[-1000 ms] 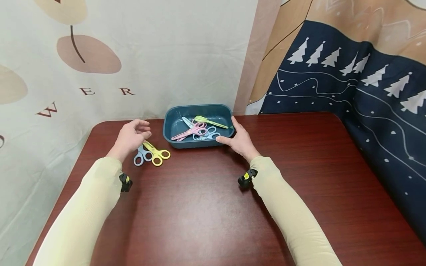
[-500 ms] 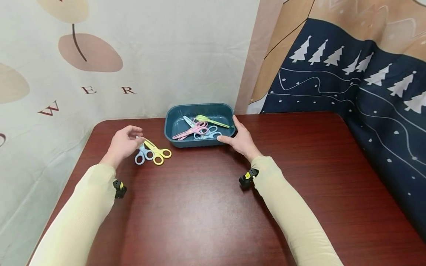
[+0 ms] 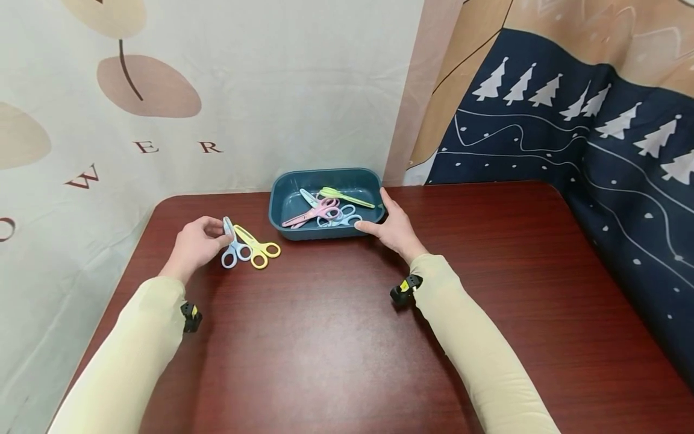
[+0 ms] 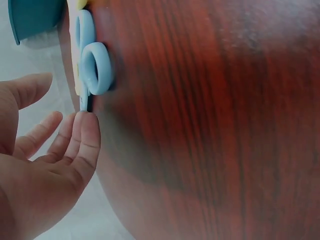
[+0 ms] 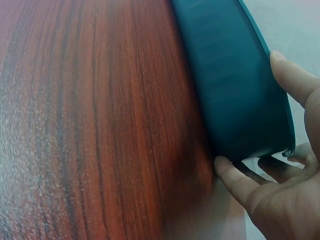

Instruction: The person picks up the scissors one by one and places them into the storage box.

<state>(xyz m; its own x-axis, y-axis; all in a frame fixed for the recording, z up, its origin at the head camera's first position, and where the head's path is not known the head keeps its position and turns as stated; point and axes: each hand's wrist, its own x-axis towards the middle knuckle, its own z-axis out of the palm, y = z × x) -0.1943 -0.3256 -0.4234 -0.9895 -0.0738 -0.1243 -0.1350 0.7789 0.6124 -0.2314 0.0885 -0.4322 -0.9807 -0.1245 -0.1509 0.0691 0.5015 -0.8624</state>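
My left hand [image 3: 196, 242] is beside a pair of light blue scissors [image 3: 235, 245] at the table's left. In the left wrist view the fingertips [image 4: 90, 122] are at the blade end of the blue scissors [image 4: 103, 70], with the thumb spread apart. Partly against them lies a pair of yellow scissors [image 3: 255, 246]. At the table's back edge stands a dark teal bin [image 3: 314, 233], holding pink scissors [image 3: 310, 213], blue scissors [image 3: 344, 219] and a light green pair [image 3: 347, 197]. My right hand [image 3: 398, 230] holds the bin's right front corner, thumb on the rim.
The reddish-brown wooden table [image 3: 314, 337] has rounded back corners. A pale printed cloth [image 3: 260, 90] hangs right behind the bin. At the right is a dark blue cloth [image 3: 515, 138] with white trees.
My left hand has moved left and down, off the blue scissors' blades, which now show. The right hand has stayed on the bin. The view has shifted slightly.
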